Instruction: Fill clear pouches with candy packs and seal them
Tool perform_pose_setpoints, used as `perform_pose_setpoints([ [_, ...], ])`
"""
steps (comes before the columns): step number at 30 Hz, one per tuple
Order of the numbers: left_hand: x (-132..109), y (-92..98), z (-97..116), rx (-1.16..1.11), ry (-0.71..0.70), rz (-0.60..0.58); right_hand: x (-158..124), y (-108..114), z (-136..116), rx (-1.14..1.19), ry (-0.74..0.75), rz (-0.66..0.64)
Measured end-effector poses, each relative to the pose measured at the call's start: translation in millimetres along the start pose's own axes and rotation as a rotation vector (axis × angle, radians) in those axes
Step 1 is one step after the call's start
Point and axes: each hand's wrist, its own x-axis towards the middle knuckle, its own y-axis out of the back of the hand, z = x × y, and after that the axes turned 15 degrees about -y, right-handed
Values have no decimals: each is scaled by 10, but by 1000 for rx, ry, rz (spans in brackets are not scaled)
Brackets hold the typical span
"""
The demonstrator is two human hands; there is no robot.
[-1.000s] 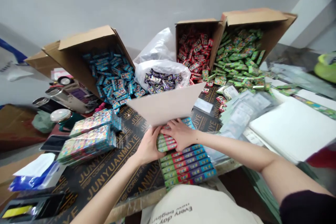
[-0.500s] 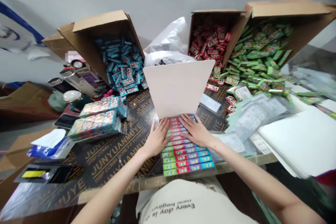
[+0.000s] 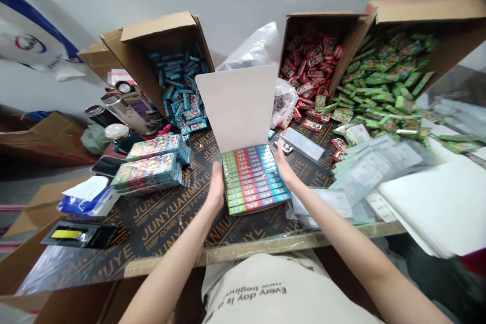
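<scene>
An open box of small colored packs [image 3: 254,179] stands in front of me on the dark printed board, its rows running from green through red and purple to blue. Its white lid [image 3: 241,109] is raised at the far side. My left hand [image 3: 216,185] presses against the box's left side, fingers partly hidden behind it. On the opposite side, my right hand [image 3: 283,167] grips the box's right wall. Just beyond my right fingers lies a small dark-wrapped packet [image 3: 284,146].
Cartons hold loose blue packets [image 3: 180,91], red packets [image 3: 313,73] and green packets [image 3: 391,76] along the wall. Wrapped bundles [image 3: 148,172] are stacked at left. Clear plastic sleeves [image 3: 364,167] and white sheets [image 3: 436,197] lie at right. The table's front edge [image 3: 266,248] is near me.
My hands have moved from the top of the packs to the box's two sides. The box has shifted away from the table's front edge, farther onto the board.
</scene>
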Motion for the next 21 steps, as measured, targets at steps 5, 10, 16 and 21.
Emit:
perform_pose_setpoints([
  [5,778,202,841,-38,-226,31,-293,432,9,536,-158,8],
  [10,226,139,1005,490,-326,-935,-849,665,281,537,-291,-514],
  [16,-797,93,444,1225,-528,-731,-1082,480,619,7,9,-378],
  [21,-850,122,205,1272,-596,-513,-1057,291,687,-149,349,213],
])
